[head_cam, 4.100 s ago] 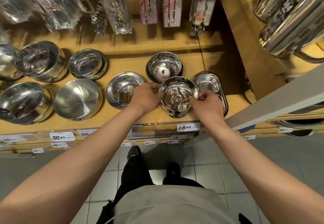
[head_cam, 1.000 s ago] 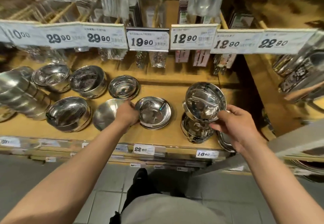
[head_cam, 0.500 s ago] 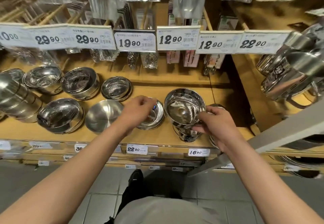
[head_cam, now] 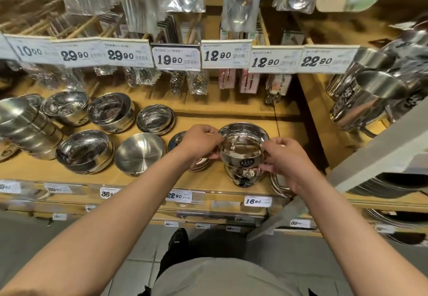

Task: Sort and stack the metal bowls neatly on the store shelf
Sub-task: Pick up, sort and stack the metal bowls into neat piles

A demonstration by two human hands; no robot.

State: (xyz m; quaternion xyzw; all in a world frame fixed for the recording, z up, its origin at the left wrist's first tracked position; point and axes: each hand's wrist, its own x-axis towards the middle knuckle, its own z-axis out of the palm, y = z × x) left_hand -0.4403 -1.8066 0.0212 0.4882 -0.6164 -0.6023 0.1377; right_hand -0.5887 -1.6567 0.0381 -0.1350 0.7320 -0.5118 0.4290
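- A shiny metal bowl [head_cam: 242, 147] with a dark round "316L" sticker on its near wall sits on top of a short stack of bowls [head_cam: 243, 175] at the front edge of the wooden shelf [head_cam: 208, 115], above a price tag [head_cam: 257, 201] reading 16.90.
- The left hand [head_cam: 199, 141] holds the bowl's left rim, fingers curled and pinching the edge.
- The right hand [head_cam: 283, 157] grips the bowl's right side, fingers curled round the rim and wall.
- Just left of that bowl, partly hidden under the left hand, lies a shallow bowl [head_cam: 176, 140].
- Further left of the held bowl rests a matte bowl [head_cam: 139, 153], then a deeper polished bowl [head_cam: 84, 151], then a leaning stack [head_cam: 25, 131].
- Behind these, left of the held bowl, stand three more bowl stacks [head_cam: 155, 119].
- Just right of the held bowl, under the right wrist, flat metal trays [head_cam: 279, 187] show their edges.
- Above the held bowl hangs a row of price labels [head_cam: 225, 56], with packaged spoons [head_cam: 239, 1] higher up.
- To the far right of the bowl, metal mugs [head_cam: 361, 101] crowd a neighbouring shelf.
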